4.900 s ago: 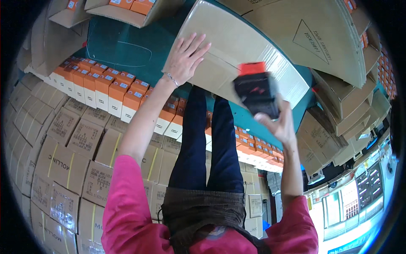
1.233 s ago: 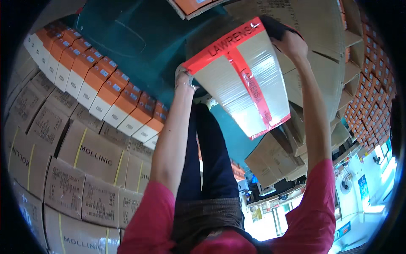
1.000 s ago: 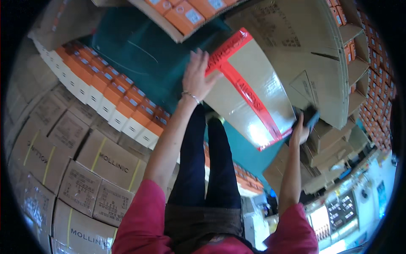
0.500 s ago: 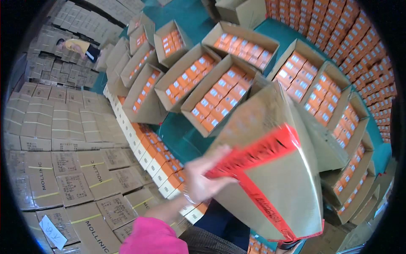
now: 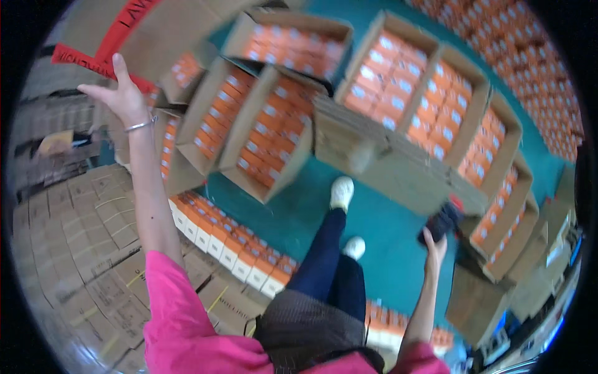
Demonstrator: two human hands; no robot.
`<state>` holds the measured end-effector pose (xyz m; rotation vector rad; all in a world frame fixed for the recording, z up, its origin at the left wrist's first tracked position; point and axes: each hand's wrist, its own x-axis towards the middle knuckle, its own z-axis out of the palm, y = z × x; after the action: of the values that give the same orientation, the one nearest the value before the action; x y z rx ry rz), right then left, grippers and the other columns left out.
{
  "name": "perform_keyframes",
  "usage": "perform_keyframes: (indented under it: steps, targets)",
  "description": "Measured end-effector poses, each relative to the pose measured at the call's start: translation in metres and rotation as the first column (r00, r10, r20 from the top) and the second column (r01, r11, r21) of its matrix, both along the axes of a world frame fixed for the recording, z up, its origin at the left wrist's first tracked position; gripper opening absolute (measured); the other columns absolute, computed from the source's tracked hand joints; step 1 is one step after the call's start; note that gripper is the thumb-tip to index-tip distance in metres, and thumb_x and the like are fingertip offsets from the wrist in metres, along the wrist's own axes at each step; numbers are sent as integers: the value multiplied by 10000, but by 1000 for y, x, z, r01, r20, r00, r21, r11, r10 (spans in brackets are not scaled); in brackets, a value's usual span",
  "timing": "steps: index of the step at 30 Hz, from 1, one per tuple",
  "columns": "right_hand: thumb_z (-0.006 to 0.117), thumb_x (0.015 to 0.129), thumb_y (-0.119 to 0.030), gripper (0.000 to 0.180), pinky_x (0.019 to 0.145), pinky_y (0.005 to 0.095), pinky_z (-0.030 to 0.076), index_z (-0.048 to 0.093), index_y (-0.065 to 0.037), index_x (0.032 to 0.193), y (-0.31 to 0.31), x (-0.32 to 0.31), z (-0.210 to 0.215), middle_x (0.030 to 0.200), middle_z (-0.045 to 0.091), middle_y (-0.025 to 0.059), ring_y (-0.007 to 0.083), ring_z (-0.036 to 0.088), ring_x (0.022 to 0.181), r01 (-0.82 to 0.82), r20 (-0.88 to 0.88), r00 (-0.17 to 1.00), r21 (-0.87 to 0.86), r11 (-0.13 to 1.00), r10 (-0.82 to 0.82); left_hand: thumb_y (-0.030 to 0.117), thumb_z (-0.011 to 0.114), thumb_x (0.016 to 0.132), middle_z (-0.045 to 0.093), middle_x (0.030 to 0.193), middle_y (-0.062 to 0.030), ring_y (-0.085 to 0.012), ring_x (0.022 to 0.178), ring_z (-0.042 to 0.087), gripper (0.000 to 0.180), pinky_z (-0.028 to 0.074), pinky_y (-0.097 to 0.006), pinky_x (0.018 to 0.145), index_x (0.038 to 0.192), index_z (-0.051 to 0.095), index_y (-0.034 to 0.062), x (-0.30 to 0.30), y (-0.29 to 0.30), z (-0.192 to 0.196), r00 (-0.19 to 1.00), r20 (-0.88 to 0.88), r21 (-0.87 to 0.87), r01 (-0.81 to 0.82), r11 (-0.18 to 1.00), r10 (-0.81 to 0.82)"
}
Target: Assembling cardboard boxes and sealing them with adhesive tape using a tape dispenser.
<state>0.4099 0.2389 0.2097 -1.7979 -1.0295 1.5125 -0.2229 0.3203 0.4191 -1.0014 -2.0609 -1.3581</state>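
At the upper left my left hand (image 5: 128, 100) is raised with its fingers spread. It overlaps a large cardboard carton (image 5: 193, 22) sealed with red printed tape (image 5: 124, 31); whether skin and carton touch, I cannot tell. My right hand (image 5: 434, 249) grips a dark tape dispenser (image 5: 441, 222) with a red roll on it, blurred by motion. That dispenser is beside the lower end of a row of open cartons (image 5: 398, 165) filled with small orange boxes (image 5: 380, 81).
More open cartons (image 5: 268, 134) of orange boxes stand ahead on the green floor (image 5: 299, 199). White-and-orange boxes (image 5: 230, 240) line the left. Closed brown cartons (image 5: 75, 237) are stacked beyond them. Orange boxes (image 5: 504, 50) form a wall at far right. A blurred person (image 5: 59, 144) is at far left.
The taped carton has gone from in front of me to the upper left, and my left hand, formerly on its tape, is now spread there. My right hand and the dispenser have come into fuller view.
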Motion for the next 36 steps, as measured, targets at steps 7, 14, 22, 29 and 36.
perform_keyframes:
  steps: [7,14,22,29,36]
  targets:
    - [705,606,-105,386,1021,496,347,572,7,951,96,-9,-142,983,597,198,401,538,1021,-770,891,376,148,620,254,595,777,640,137,1506,-286,-326,1411,162,1337,157,-382,1147,1419,-22,-142,252,39,-343,410,910,-331,630,702,62]
    - [676,594,-59,420,1031,466,342,544,19,985,92,-9,-147,1042,601,212,361,534,1090,-818,856,360,98,567,371,483,699,807,128,1531,-143,-395,1372,221,1195,273,-651,1006,1414,-302,243,329,11,-423,-127,984,-49,464,884,121]
    - [706,530,-74,425,951,432,398,555,15,918,12,-2,-97,924,608,216,343,582,970,-824,773,472,215,524,424,-86,534,647,211,1483,-212,-305,1325,325,1052,182,-305,1127,1472,-111,26,352,-49,-415,265,927,-321,196,927,265]
    - [781,642,-193,389,878,451,450,562,13,889,-41,20,-61,782,604,234,428,591,876,-842,681,446,98,531,581,-101,543,653,342,1419,-238,-289,1301,380,1016,263,-306,1101,1465,-58,10,341,-195,-383,475,879,-318,518,794,43]
    - [746,766,-219,380,864,403,461,632,19,1040,-87,118,-82,951,661,214,353,617,939,-309,715,664,-4,951,218,-111,614,624,411,1400,-234,-417,1103,553,1157,477,-392,940,1490,-94,183,296,-251,-338,738,660,-736,600,314,139]
